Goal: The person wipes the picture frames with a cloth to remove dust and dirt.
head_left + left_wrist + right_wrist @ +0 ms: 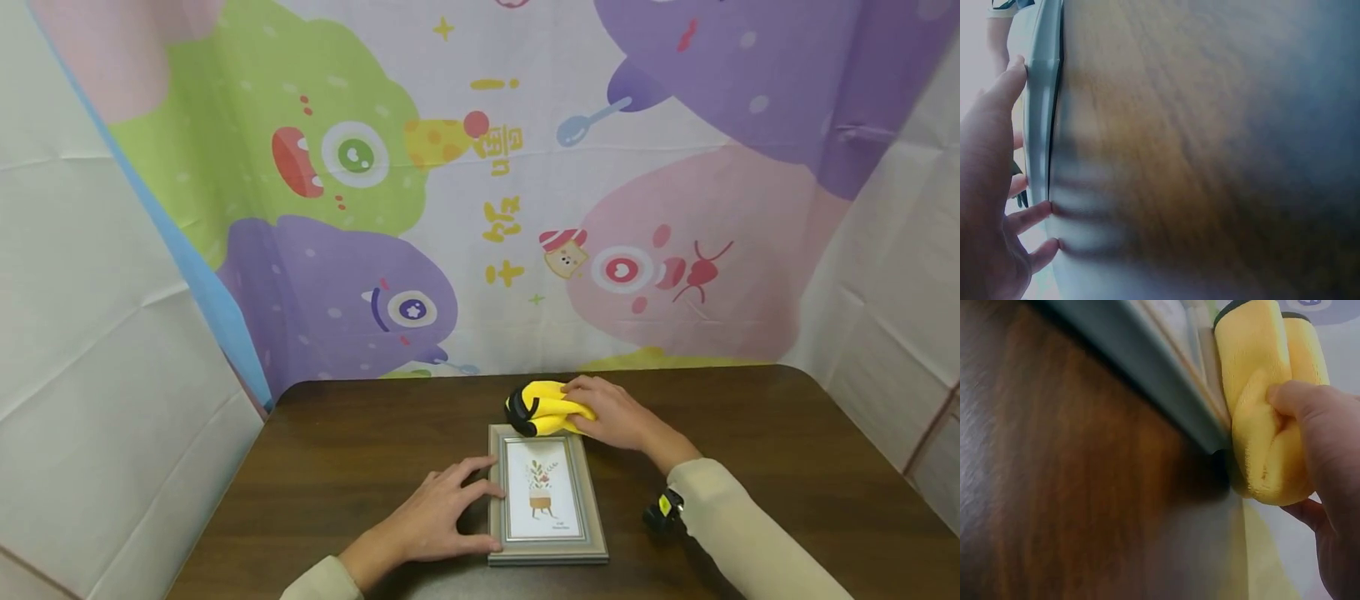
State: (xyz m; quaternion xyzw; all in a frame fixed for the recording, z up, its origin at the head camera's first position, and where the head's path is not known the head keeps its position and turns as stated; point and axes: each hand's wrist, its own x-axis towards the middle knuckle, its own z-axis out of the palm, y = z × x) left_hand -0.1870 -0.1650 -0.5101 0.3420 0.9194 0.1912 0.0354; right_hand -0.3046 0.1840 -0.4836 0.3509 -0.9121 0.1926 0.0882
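A picture frame (595,533) with a drawing of a potted plant lies flat on the dark wooden table. My left hand (438,512) touches its left edge with spread fingers, and the thumb rests at the near left corner. In the left wrist view, the fingers of that hand (991,187) reach along the side of the frame (1038,119). My right hand (617,414) grips a bunched yellow cloth (551,408) with black edging at the frame's far edge. The right wrist view shows the thumb pressed into the folded cloth (1260,437), beside the frame's corner.
The table (337,467) extends to both sides of the frame. A cartoon-printed curtain (465,333) hangs right behind its far edge, and pale sheets (112,333) hang at the left and right. A small black device (663,510) is on the right wrist.
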